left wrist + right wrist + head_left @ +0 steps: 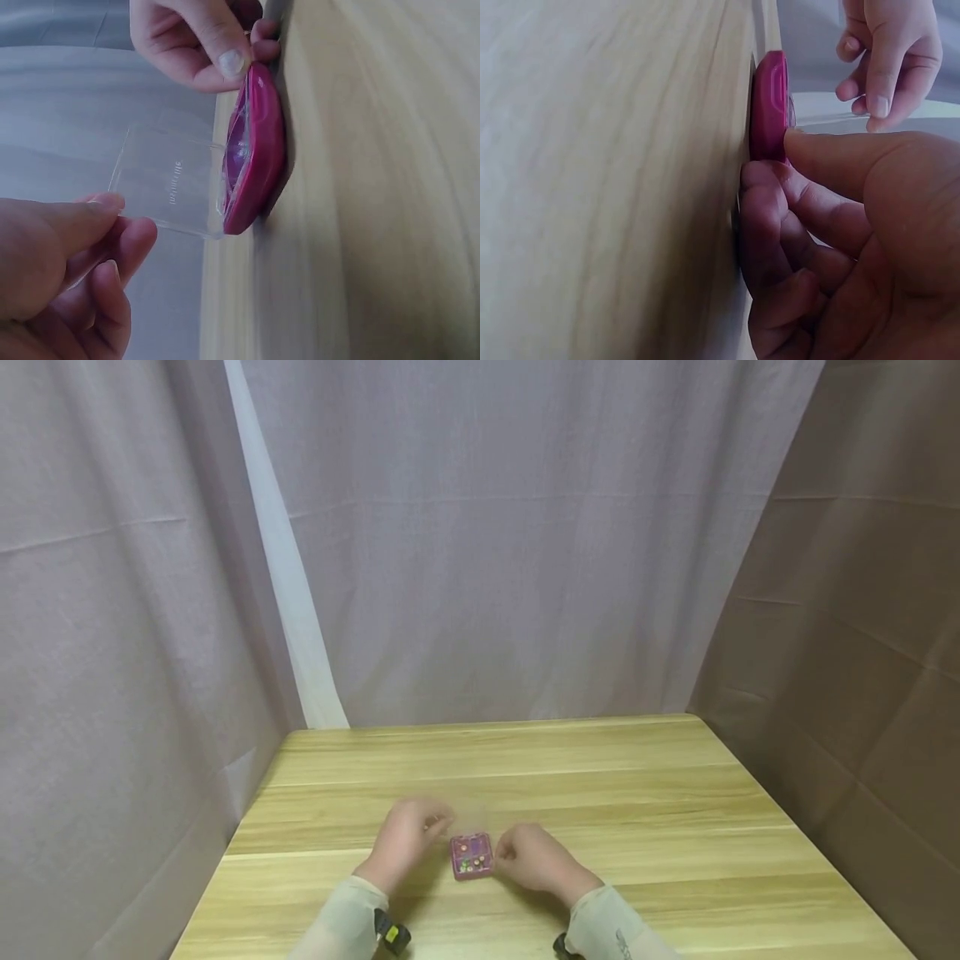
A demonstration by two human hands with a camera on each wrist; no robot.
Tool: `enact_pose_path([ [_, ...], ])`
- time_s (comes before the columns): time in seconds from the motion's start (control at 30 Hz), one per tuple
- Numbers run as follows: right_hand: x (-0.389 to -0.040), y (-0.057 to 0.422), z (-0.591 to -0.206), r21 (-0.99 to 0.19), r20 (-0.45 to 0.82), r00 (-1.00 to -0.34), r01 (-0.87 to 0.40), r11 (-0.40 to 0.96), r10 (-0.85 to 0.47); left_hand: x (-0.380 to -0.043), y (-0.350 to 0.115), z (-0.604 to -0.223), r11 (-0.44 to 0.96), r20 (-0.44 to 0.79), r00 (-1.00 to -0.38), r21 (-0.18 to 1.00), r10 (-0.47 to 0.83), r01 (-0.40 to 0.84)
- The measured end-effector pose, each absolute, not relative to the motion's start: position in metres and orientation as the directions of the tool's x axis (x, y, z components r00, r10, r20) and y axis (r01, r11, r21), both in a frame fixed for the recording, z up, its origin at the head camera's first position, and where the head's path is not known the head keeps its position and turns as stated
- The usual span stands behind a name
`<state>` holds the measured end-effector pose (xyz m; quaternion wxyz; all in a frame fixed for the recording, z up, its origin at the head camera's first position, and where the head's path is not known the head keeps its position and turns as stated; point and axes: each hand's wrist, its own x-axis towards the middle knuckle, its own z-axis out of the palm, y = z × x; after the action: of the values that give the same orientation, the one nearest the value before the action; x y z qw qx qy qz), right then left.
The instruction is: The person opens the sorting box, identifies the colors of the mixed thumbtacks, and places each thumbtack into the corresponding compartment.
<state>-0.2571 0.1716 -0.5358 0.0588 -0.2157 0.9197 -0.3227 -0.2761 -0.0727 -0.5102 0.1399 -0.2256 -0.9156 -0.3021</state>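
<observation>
A small square magenta case (472, 876) lies on the table with its clear lid (161, 180) raised. In the left wrist view the lid stands roughly at right angles to the case body. My left hand (408, 835) pinches the lid's free edge between thumb and fingers. On the opposite side, my right hand (534, 858) grips the case's right edge, thumb on the rim and fingers against the side, as the right wrist view shows. Several tiny round coloured pieces (480, 862) lie inside the case; their exact kind is too small to tell.
The case sits on a wood-grain table (637, 793) toward its near side. Grey curtains (510, 568) hang behind and to the left, and a brown cloth (862, 652) hangs on the right. A pale strip shows in a curtain gap (292, 585).
</observation>
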Motion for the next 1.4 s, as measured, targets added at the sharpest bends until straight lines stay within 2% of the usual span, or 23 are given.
enact_pose_path([
  [0.2,-0.258,0.173,-0.54,-0.612,0.042,-0.902,-0.363,0.702,-0.43,-0.269,-0.071,-0.51,0.696,0.383,-0.848,0.492,0.366,0.523],
  [0.4,-0.259,0.178,-0.542,-0.665,0.035,-0.89,-0.361,0.654,-0.455,-0.258,-0.07,-0.509,0.694,0.364,-0.856,0.506,0.368,0.513],
  [0.67,-0.261,0.185,-0.542,-0.744,-0.033,-0.882,-0.292,0.601,-0.47,-0.252,-0.07,-0.514,0.659,0.392,-0.831,0.51,0.395,0.553],
  [0.87,-0.261,0.186,-0.54,-0.757,-0.042,-0.874,-0.288,0.586,-0.484,-0.252,-0.071,-0.527,0.642,0.374,-0.816,0.504,0.44,0.577],
  [1.2,-0.26,0.186,-0.538,-0.753,-0.017,-0.874,-0.308,0.582,-0.486,-0.249,-0.066,-0.534,0.66,0.317,-0.837,0.515,0.445,0.546],
  [1.4,-0.26,0.186,-0.538,-0.748,-0.012,-0.879,-0.309,0.588,-0.477,-0.252,-0.065,-0.532,0.696,0.248,-0.883,0.545,0.399,0.467],
])
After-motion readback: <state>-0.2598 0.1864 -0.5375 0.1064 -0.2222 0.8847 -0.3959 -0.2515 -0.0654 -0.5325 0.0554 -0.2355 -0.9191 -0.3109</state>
